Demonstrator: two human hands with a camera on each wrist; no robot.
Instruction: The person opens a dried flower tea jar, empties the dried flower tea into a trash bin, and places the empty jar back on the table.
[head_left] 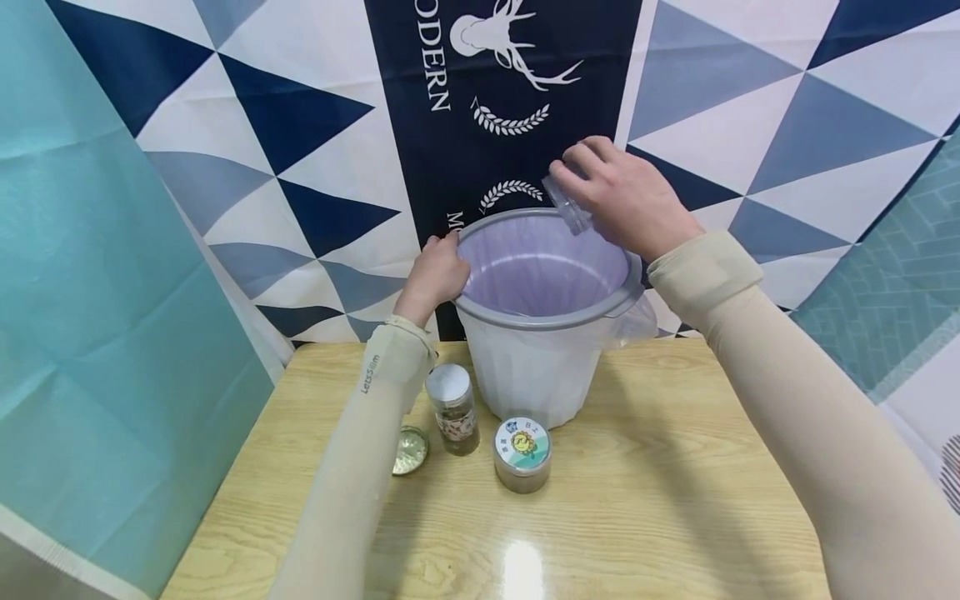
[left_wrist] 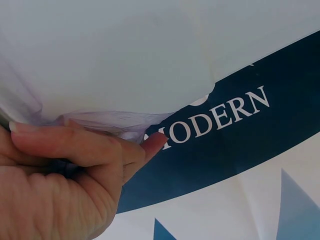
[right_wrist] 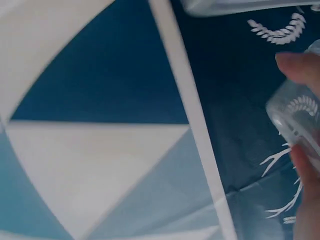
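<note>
My left hand grips the left side of the grey rim of a white bin; in the left wrist view its fingers curl at the rim and the thin purple bag lining it. Above the bin's back right rim, my right hand holds a clear plastic container, tilted over the opening. The right wrist view shows thumb and fingers on either side of that clear container, partly cut off by the frame edge. I cannot make out any contents in it.
In front of the bin stand a tall jar with a silvery lid and a short jar with a flower picture on top. A shiny round lid or dish lies beside my left sleeve. Patterned cloth hangs behind the wooden table.
</note>
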